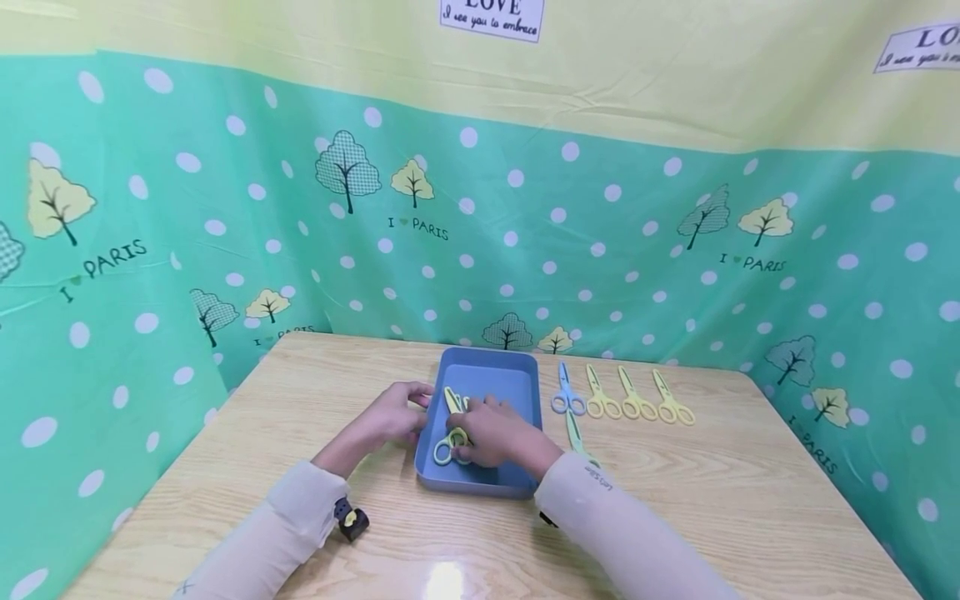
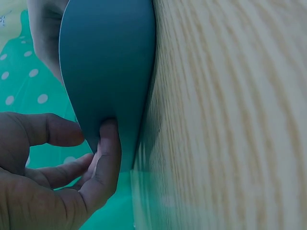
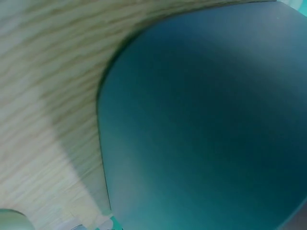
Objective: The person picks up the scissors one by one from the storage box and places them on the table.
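A blue-grey tray (image 1: 480,357) lies on the table with yellow and pale green scissors (image 1: 444,450) inside. My left hand (image 1: 393,412) holds the tray's left rim; in the left wrist view, a fingertip (image 2: 109,129) presses the outer wall, while other fingers are at the edge. Reaching into the tray, my right hand (image 1: 491,433) grips scissors there, its palm side hidden. Right of the tray, blue scissors (image 1: 567,402) lie in a row with three yellow ones (image 1: 636,407). Green scissors (image 1: 574,433) lie below the blue pair, partly behind the right sleeve.
The wooden table (image 1: 750,500) extends around the tray. A green and yellow patterned curtain (image 1: 487,208) hangs behind and at both sides. In the right wrist view the tray's wall fills most of the frame and the right hand's fingers are out of sight.
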A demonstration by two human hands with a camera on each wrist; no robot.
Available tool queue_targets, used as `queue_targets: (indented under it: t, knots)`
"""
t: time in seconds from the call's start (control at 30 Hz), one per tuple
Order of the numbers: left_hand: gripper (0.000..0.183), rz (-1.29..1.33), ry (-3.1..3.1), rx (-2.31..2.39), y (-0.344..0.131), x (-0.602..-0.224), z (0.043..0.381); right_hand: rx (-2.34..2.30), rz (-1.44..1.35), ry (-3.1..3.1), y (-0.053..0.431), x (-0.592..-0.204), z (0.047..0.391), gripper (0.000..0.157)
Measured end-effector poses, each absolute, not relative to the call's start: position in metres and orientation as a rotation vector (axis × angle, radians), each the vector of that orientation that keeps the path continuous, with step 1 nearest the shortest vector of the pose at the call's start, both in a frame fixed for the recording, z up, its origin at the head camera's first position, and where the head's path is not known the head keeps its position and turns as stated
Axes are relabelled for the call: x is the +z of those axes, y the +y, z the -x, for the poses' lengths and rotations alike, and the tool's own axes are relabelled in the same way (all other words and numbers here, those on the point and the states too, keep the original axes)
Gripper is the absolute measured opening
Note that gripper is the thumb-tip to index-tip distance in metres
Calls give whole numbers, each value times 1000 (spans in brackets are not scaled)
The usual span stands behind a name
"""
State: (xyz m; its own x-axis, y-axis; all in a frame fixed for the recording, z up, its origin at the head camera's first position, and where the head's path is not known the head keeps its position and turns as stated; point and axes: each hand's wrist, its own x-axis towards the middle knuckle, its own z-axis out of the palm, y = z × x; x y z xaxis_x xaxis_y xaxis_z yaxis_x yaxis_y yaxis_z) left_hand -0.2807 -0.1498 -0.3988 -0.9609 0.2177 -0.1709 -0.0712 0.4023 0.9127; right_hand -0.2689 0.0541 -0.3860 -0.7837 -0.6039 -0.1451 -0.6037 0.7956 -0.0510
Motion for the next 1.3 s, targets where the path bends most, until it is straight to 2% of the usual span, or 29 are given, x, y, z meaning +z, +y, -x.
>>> queue_targets:
  t: [0.67,1.13,1.3]
  knots:
    - [65,-125,2401,1569,-152,-400,281,66,994,2848,46,-388,270,34]
    - [64,-117,2405,1582,-151,-402,283,145,970,2922,48,-384,268,32]
    - [65,-116,2403,1603,-150,-404,283,117,927,2949,51,-384,267,40]
